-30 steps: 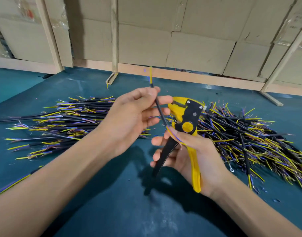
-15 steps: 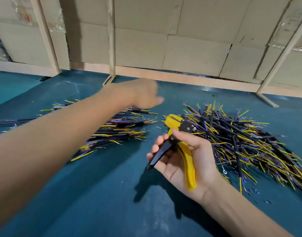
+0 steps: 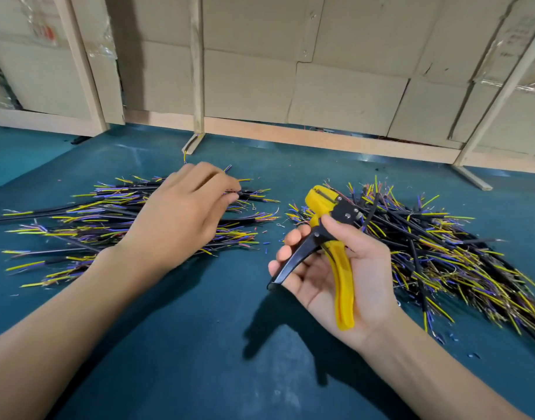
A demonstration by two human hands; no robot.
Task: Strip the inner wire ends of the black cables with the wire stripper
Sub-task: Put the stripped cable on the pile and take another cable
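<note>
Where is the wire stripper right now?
The wire stripper sits in the right hand, right of centre in the head view, just left of the right-side cable pile.

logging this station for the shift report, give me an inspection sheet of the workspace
surface: teal mat, scuffed near the front.
job's things: yellow and black wire stripper with handles spread; left cable pile; right cable pile.
clutter: small insulation scraps and tiny metal terminals lie between the piles.
grippers: left hand over the left cable pile, fingers curled at the cable ends, grip unclear; right hand holds the wire stripper, palm up.
cables: black jackets with yellow and purple inner wires fanning out at both ends.
surroundings: cardboard panels and wooden frame behind the mat.
</note>
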